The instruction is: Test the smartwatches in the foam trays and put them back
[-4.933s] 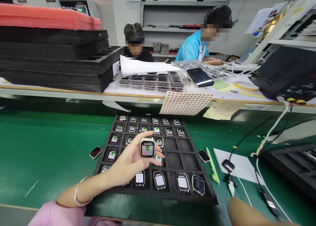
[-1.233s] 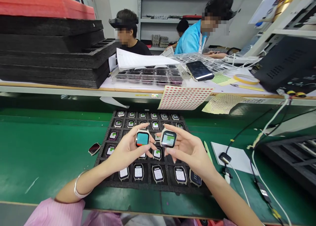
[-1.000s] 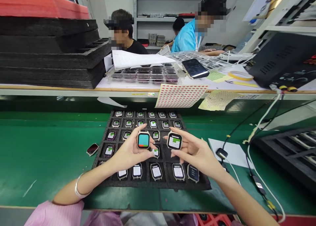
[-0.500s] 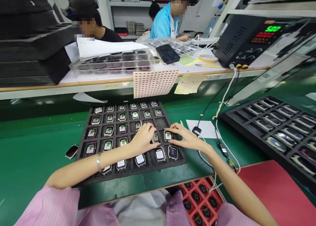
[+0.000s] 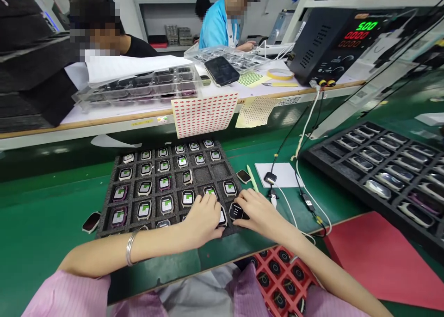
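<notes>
A black foam tray [image 5: 208, 173] lies on the green bench, most pockets holding small smartwatch bodies with lit screens. My left hand [image 5: 203, 220] is curled over the tray's front row, fingertips closed on a watch [image 5: 222, 216] in its pocket. My right hand [image 5: 258, 214] is beside it, fingertips pinching a dark-screened watch [image 5: 236, 210] in the neighbouring pocket. A silver bangle [image 5: 130, 247] is on my left wrist.
Right of the tray lie a loose watch [image 5: 243, 176], a green pen [image 5: 252, 178], white paper [image 5: 282, 174] and cables [image 5: 305, 199]. A second foam tray [image 5: 381, 164], red mat [image 5: 374, 266] and red tray [image 5: 277, 284] lie right and near. Co-workers sit behind the raised shelf [image 5: 104, 123].
Both hands lowered the two watches they held up into tray pockets, then shifted to the front row. My view swung right and down, bringing in the second tray and red mat.
</notes>
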The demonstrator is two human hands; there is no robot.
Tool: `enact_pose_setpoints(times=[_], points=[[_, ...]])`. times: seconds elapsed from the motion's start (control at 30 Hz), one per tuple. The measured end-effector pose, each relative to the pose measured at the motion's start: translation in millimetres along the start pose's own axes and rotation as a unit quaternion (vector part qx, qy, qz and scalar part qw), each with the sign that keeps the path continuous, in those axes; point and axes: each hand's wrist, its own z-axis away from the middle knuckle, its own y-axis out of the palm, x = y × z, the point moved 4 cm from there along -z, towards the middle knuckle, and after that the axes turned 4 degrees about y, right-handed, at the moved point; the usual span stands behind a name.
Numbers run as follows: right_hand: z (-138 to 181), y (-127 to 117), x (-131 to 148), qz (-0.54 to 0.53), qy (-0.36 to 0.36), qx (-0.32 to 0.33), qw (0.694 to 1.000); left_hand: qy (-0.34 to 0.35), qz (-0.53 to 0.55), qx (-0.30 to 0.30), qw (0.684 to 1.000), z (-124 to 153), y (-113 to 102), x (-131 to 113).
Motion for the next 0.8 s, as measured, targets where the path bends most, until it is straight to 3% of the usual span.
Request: enact_pose_setpoints(times=[0.2,0.27,0.33,0.4,0.47,0.53,0.67,0.8], points=[[-11.5,-10.7,-8.0,-0.047,-0.029,0.032,0.998,-0.011,0.033,-0.007,0.999,-7.8,10.5,-2.8],[-18.5,-19.1,-16.9,-0.144,-0.045,0.057,0.987,0.004,0.059,-0.009,0.998,-3.6,6.7,5.5],[-26.9,-30.4,-25.3,-0.331,-0.047,0.068,0.94,-0.001,0.168,-0.025,0.985,4.7,-3.7,18.3],[-35.6,-42.3,-27.9,-0.535,-0.042,0.069,0.841,-0.038,0.374,-0.058,0.925,15.6,-19.6,34.3],[-44.0,-53.8,-20.3,-0.669,-0.048,0.063,0.739,-0.085,0.579,-0.096,0.805,27.4,-38.4,49.7],[-53.4,-64.1,-3.5,-0.737,-0.059,0.056,0.672,-0.111,0.676,-0.143,0.714,38.8,-60.2,62.0],[-79.4,-74.5,37.9,-0.78,-0.06,0.05,0.621,-0.114,0.719,-0.238,0.643,58.8,-97.0,80.2],[-106.3,-70.8,61.5,-0.788,-0.035,0.033,0.614,-0.138,0.757,-0.236,0.594,70.5,-103.8,92.2]])
